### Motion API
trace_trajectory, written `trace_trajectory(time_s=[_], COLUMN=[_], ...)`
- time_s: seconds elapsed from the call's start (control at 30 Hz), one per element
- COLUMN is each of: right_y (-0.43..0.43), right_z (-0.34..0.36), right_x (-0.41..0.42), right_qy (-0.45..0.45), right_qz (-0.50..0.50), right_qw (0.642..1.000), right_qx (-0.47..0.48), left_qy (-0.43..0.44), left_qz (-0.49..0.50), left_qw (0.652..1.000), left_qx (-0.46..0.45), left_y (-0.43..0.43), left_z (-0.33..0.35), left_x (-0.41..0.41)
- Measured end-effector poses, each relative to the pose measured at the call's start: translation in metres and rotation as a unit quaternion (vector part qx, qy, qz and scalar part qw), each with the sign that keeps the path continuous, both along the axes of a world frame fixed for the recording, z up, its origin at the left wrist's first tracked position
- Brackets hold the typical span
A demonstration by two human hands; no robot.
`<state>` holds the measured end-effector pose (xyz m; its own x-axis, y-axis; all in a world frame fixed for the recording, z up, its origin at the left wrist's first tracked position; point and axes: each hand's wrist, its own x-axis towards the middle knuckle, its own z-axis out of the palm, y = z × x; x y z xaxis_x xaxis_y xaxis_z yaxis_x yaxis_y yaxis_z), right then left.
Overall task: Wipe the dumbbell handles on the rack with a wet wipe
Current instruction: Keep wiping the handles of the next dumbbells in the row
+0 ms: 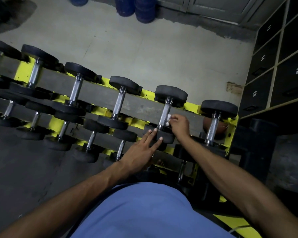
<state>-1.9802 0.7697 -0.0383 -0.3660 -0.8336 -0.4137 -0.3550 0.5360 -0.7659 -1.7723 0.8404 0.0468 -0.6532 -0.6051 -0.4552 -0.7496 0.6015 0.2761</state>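
Wet wipe [169, 119], white, crumpled: pinched by right hand [180, 125] against textured chrome handle [165, 111], top tier, yellow-painted rack [192, 107]. Left hand [141, 152], fingers straight, rested on round black rubber head [168, 138].

The floor [144, 48] is pale grey, with a dark mat [15, 160] on the left. Round blue stacks [142, 10] stand at the far wall, next to grey doors [213, 6]. Black lockers [286, 69] with white numbers fill the right side. A brown ball [222, 128] sits low near them.
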Motion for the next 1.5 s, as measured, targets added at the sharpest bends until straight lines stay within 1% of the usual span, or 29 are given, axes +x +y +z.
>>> trace_trajectory(time_s=[0.07,0.1,0.17,0.2,0.27,0.3,0.33,0.4,0.43,0.47,0.5,0.53,0.57,0.6,0.67,0.73,0.77,0.8,0.87,0.9,0.93,1.03,1.07,1.17,1.2,1.3,1.33,1.37,1.5], right_y=[-0.028,-0.042,-0.064,-0.069,-0.075,-0.076,-0.074,-0.064,-0.057,-0.048,-0.038,-0.028,-0.018,-0.01,-0.001,-0.002,-0.007,-0.013,-0.023,-0.025,-0.025,-0.02,-0.02,-0.028,-0.03,-0.04,-0.046,-0.054,-0.072], right_z=[0.004,0.006,0.012,0.013,0.012,0.011,0.012,0.008,0.006,0.007,0.008,0.009,0.008,0.008,0.01,0.01,0.014,0.018,0.03,0.032,0.031,0.032,0.033,0.035,0.037,0.055,0.061,0.066,0.073], right_x=[0.007,0.009,0.009,0.007,0.007,0.008,0.012,0.018,0.022,0.024,0.026,0.027,0.027,0.028,0.021,0.006,-0.003,-0.01,-0.016,-0.015,-0.012,-0.002,-0.002,-0.004,-0.006,-0.017,-0.022,-0.027,-0.025], right_qy=[-0.119,-0.199,-0.368,-0.428,-0.489,-0.498,-0.485,-0.425,-0.37,-0.28,-0.164,-0.047,0.049,0.121,0.229,0.34,0.385,0.411,0.42,0.411,0.397,0.358,0.347,0.309,0.3,0.314,0.332,0.353,0.411], right_qz=[-0.11,-0.15,-0.215,-0.241,-0.289,-0.314,-0.336,-0.374,-0.377,-0.355,-0.306,-0.229,-0.141,-0.057,0.076,0.177,0.206,0.215,0.207,0.223,0.253,0.361,0.378,0.408,0.434,0.543,0.563,0.568,0.539], right_qw=[0.986,0.967,0.901,0.867,0.821,0.807,0.807,0.824,0.847,0.887,0.929,0.959,0.971,0.969,0.944,0.891,0.864,0.851,0.851,0.853,0.853,0.833,0.831,0.84,0.834,0.77,0.749,0.736,0.729], right_qx=[0.037,0.054,0.083,0.084,0.063,0.048,0.034,-0.019,-0.055,-0.09,-0.127,-0.159,-0.188,-0.205,-0.225,-0.244,-0.25,-0.247,-0.237,-0.231,-0.226,-0.218,-0.217,-0.179,-0.161,-0.118,-0.109,-0.105,-0.097], left_qy=[0.0,0.002,0.004,0.002,-0.001,0.0,0.003,0.012,0.018,0.022,0.026,0.028,0.029,0.03,0.03,0.026,0.025,0.023,0.018,0.015,0.012,0.014,0.014,0.016,0.018,0.02,0.021,0.023,0.028], left_qz=[-0.006,-0.008,-0.013,-0.015,-0.019,-0.019,-0.02,-0.019,-0.017,-0.015,-0.014,-0.014,-0.015,-0.018,-0.025,-0.029,-0.03,-0.032,-0.036,-0.037,-0.039,-0.043,-0.044,-0.044,-0.045,-0.045,-0.044,-0.044,-0.044], left_qw=[1.0,1.0,1.0,1.0,1.0,1.0,1.0,0.999,0.999,0.999,0.999,0.999,0.999,0.999,0.999,0.999,0.999,0.999,0.999,0.999,0.999,0.999,0.999,0.999,0.999,0.999,0.999,0.999,0.999], left_qx=[0.004,0.005,0.005,0.008,0.012,0.014,0.016,0.024,0.027,0.029,0.029,0.028,0.027,0.026,0.022,0.023,0.022,0.02,0.019,0.02,0.02,0.013,0.011,0.009,0.005,0.005,0.006,0.005,0.006], left_y=[-0.002,-0.003,-0.005,-0.006,-0.007,-0.008,-0.008,-0.009,-0.009,-0.009,-0.009,-0.01,-0.01,-0.01,-0.011,-0.012,-0.013,-0.014,-0.014,-0.015,-0.015,-0.014,-0.014,-0.015,-0.015,-0.014,-0.014,-0.014,-0.015], left_z=[0.001,0.001,0.002,0.002,0.003,0.004,0.006,0.01,0.011,0.012,0.013,0.013,0.012,0.011,0.011,0.012,0.011,0.011,0.01,0.009,0.008,0.01,0.01,0.011,0.011,0.009,0.009,0.009,0.008], left_x=[0.001,0.001,0.002,0.002,0.003,0.003,0.003,0.002,0.003,0.003,0.004,0.005,0.006,0.007,0.006,0.006,0.007,0.007,0.008,0.008,0.008,0.007,0.007,0.008,0.008,0.009,0.008,0.008,0.01])
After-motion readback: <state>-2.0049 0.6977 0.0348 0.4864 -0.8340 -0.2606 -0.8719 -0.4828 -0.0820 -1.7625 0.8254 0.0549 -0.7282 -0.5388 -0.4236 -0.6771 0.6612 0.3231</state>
